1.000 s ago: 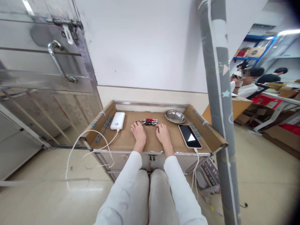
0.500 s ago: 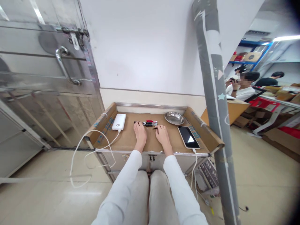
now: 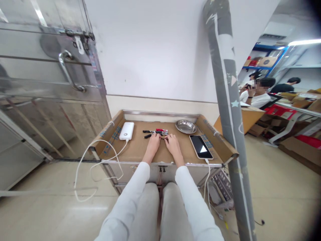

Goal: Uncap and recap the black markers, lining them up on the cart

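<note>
My left hand [image 3: 153, 144] and my right hand [image 3: 172, 144] are close together over the cardboard-covered top, fingers bent inward. Between their fingertips shows a short bit of a thin dark pen [image 3: 163, 138]; most of it is hidden by the fingers. Just beyond the hands lie several markers: a red marker [image 3: 161, 130], a black marker [image 3: 148, 131] above it to the left, and another black marker [image 3: 147, 136] whose right end runs behind my left fingers.
A white power bank [image 3: 126, 131] with a cable lies at left. On the right are a metal dish [image 3: 186, 126] and a phone [image 3: 201, 146] on a cable. Folded cardboard edges [image 3: 219, 142] flank the top. A tall grey wrapped pole [image 3: 230, 100] leans nearby; people sit beyond.
My left hand has drawn back from the markers and moved right, up to my right hand. The black marker near it now lies uncovered at its left end. My right hand has hardly moved.
</note>
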`<control>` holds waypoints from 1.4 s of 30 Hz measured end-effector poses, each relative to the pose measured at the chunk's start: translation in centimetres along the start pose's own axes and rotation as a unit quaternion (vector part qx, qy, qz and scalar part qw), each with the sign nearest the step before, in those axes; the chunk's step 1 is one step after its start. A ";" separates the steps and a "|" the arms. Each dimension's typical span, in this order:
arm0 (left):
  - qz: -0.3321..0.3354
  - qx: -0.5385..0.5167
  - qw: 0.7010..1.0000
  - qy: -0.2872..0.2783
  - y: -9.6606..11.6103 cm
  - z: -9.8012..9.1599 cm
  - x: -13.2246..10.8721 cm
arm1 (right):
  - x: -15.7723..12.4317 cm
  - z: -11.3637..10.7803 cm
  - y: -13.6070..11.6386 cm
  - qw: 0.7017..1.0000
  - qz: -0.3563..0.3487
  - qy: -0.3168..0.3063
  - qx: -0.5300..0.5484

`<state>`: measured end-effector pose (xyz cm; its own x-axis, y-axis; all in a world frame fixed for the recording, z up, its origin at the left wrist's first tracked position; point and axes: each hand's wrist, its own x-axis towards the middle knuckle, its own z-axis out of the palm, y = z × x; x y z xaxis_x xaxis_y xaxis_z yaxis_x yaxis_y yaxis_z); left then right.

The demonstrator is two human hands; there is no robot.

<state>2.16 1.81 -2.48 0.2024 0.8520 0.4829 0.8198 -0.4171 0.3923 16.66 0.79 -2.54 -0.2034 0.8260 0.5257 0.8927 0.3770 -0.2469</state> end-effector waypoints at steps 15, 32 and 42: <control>0.000 -0.135 0.991 -0.004 -0.6 0.3 0.0 | 0.1 0.1 0.3 1.000 0.015 0.001 0.021; 0.032 -0.091 0.995 0.031 -1.5 1.9 0.0 | 0.1 -0.3 -0.2 1.000 0.024 0.004 -0.015; 0.017 -0.114 0.993 0.032 -1.6 2.2 0.1 | 0.0 -0.9 -0.6 0.996 0.069 -0.006 -0.059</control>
<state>2.01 3.26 -4.75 0.1867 0.8177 0.5445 0.6691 -0.5117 0.5390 16.50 0.23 -1.66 -0.0802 0.8713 0.4842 0.9532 0.2091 -0.2184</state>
